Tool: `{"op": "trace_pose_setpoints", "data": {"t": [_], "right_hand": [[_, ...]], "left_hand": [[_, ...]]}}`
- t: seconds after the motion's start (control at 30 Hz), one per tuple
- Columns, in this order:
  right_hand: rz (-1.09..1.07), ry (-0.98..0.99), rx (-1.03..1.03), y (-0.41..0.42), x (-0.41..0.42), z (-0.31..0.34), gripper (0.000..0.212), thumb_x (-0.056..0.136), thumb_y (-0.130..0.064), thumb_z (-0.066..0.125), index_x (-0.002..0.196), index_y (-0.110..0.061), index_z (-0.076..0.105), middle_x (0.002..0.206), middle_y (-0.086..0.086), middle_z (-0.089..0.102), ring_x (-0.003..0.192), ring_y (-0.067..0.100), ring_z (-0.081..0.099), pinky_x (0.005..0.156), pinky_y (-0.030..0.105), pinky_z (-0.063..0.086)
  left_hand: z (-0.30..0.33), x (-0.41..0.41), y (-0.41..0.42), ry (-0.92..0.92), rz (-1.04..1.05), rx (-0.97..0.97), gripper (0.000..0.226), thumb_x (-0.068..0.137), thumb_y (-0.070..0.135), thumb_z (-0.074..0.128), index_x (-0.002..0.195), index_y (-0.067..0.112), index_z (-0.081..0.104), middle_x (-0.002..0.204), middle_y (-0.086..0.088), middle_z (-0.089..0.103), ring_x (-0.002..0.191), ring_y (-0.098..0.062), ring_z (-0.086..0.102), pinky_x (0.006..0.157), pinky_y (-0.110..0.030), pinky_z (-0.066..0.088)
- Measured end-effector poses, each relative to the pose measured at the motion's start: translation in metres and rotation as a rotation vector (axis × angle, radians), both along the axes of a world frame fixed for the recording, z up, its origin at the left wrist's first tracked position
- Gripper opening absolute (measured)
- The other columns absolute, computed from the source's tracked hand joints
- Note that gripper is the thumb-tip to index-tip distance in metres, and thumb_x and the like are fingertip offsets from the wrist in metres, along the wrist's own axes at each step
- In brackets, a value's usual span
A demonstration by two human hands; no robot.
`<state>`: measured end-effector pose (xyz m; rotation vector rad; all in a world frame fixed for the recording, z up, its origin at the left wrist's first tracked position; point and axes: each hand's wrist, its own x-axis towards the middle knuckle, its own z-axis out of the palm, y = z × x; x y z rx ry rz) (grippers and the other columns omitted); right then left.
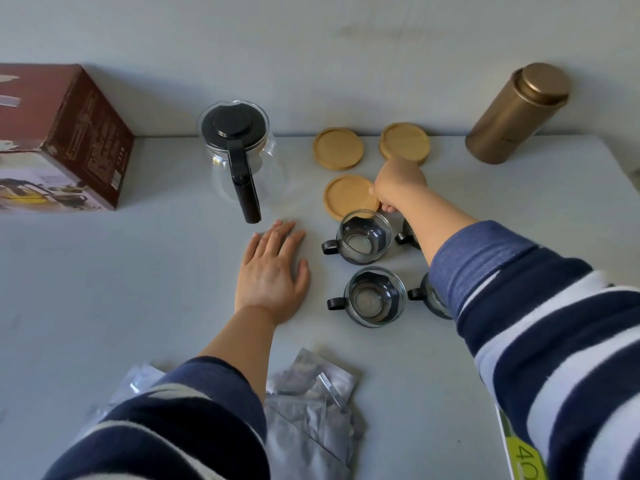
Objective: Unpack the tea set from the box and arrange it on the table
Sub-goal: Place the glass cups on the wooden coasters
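A glass teapot with a black lid and handle stands at the back of the grey table. Three round wooden coasters lie to its right: two at the back and one nearer. Several glass cups with black handles stand in front of them; two are in full view, the others are partly hidden by my right arm. My right hand reaches over the cups, knuckles up, thumb and fingertips closed on the near coaster's right rim. My left hand lies flat on the table, fingers apart, holding nothing.
The brown tea set box lies on its side at the far left against the wall. A gold metal canister stands at the back right. Silver foil packets lie near the front edge between my sleeves. A green tag shows at the bottom right.
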<state>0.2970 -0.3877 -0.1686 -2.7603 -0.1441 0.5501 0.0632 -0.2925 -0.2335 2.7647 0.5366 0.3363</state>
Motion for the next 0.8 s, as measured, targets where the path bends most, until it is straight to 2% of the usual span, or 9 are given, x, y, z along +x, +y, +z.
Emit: {"op": "trace_pose_setpoints", "data": {"t": [0.07,0.13,0.2,0.27,0.33,0.43,0.5,0.7,0.8], "right_hand": [[0.039,-0.046,-0.044,0.001,-0.004,-0.001,0.031,0.093,-0.017,0.056,0.064,-0.009,0.050,0.099,0.012,0.070,0.080,0.023,0.061,0.069,0.030,0.050],[0.070,-0.115,-0.070,0.002,-0.009,0.005,0.018,0.093,-0.015,0.057,0.077,-0.007,0.059,0.110,0.012,0.068,0.095,0.026,0.064,0.071,0.028,0.044],[0.094,-0.182,-0.062,0.001,-0.016,0.016,0.012,0.093,-0.013,0.057,0.099,-0.006,0.065,0.110,0.011,0.065,0.104,0.031,0.062,0.071,0.028,0.041],[0.109,-0.236,0.025,-0.003,-0.028,0.031,0.012,0.093,-0.016,0.054,0.090,-0.010,0.065,0.092,0.010,0.064,0.092,0.031,0.061,0.065,0.025,0.040],[0.102,-0.259,0.205,-0.011,-0.056,0.044,0.019,0.093,-0.022,0.053,0.089,-0.009,0.066,0.087,0.007,0.065,0.084,0.027,0.060,0.065,0.029,0.046],[0.062,-0.308,0.537,-0.031,-0.122,0.047,0.029,0.090,-0.022,0.057,0.116,-0.011,0.063,0.106,0.007,0.068,0.098,0.022,0.064,0.088,0.036,0.051],[0.063,-0.442,0.687,-0.050,-0.167,0.038,0.039,0.085,-0.019,0.063,0.122,-0.007,0.058,0.107,0.009,0.065,0.099,0.024,0.061,0.091,0.037,0.047],[-0.053,-0.511,0.624,-0.095,-0.233,-0.010,0.092,0.063,-0.049,0.071,0.137,-0.002,0.041,0.130,0.010,0.047,0.123,0.023,0.042,0.106,0.038,0.032],[-0.094,-0.485,0.618,-0.094,-0.236,-0.025,0.099,0.061,-0.044,0.079,0.139,0.000,0.036,0.134,0.012,0.043,0.127,0.022,0.035,0.109,0.037,0.027]], "left_hand": [[0.000,0.000,0.000,0.000,0.001,-0.002,0.047,0.090,0.037,0.039,0.133,0.021,0.050,0.146,0.003,0.043,0.142,-0.015,0.031,0.120,-0.035,0.013],[0.000,0.000,0.001,0.002,0.000,-0.004,0.047,0.090,0.037,0.039,0.133,0.021,0.050,0.147,0.003,0.043,0.142,-0.014,0.030,0.120,-0.035,0.013],[0.000,0.000,0.001,0.008,-0.002,0.002,0.047,0.090,0.038,0.039,0.134,0.022,0.049,0.148,0.003,0.042,0.143,-0.014,0.030,0.120,-0.035,0.012],[0.000,-0.001,0.001,0.018,-0.004,0.007,0.047,0.091,0.038,0.040,0.135,0.022,0.048,0.148,0.003,0.041,0.143,-0.014,0.029,0.120,-0.035,0.012],[0.001,-0.001,0.001,0.024,-0.006,0.010,0.047,0.092,0.037,0.041,0.136,0.022,0.048,0.148,0.003,0.041,0.143,-0.014,0.029,0.120,-0.035,0.013],[0.003,-0.001,0.000,0.024,-0.003,0.007,0.047,0.093,0.036,0.042,0.137,0.022,0.047,0.149,0.003,0.040,0.143,-0.014,0.029,0.120,-0.035,0.014],[0.003,-0.001,-0.001,0.025,0.001,0.005,0.047,0.093,0.036,0.043,0.137,0.022,0.046,0.149,0.003,0.039,0.143,-0.015,0.028,0.120,-0.035,0.013],[0.002,-0.001,0.000,0.007,0.002,0.008,0.049,0.091,0.036,0.040,0.137,0.020,0.047,0.148,0.000,0.041,0.142,-0.017,0.030,0.120,-0.034,0.013],[0.002,0.000,0.000,0.007,0.003,0.007,0.048,0.092,0.035,0.041,0.137,0.020,0.047,0.148,0.000,0.041,0.142,-0.017,0.031,0.120,-0.035,0.013]]}}
